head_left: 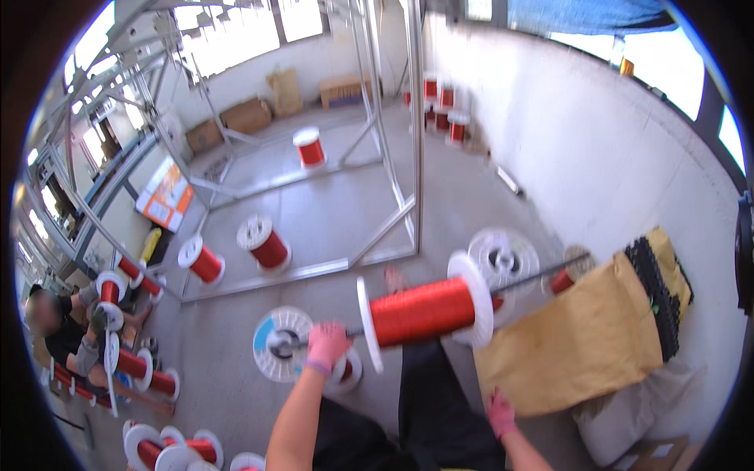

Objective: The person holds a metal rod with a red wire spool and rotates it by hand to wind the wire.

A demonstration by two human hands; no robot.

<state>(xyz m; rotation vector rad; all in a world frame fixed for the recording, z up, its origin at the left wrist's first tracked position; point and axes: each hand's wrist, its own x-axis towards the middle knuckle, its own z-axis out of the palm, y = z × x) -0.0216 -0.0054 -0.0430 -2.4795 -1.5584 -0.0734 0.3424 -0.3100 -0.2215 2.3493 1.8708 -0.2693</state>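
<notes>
Head cam: spool (424, 310) at 5 o'clock, prob. heavy, wire easily nicked; hold by rod (538, 274). L hand (328, 346) at 7, fingers wrapped round rod; R hand (500, 412) at 5 by sack (565, 345), fingers blurred, can't tell.

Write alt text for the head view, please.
A person's left hand grips a long dark rod running through a white-flanged spool of glossy red wire; the right hand is near a large brown sack. Similar spools stand beyond.
</notes>
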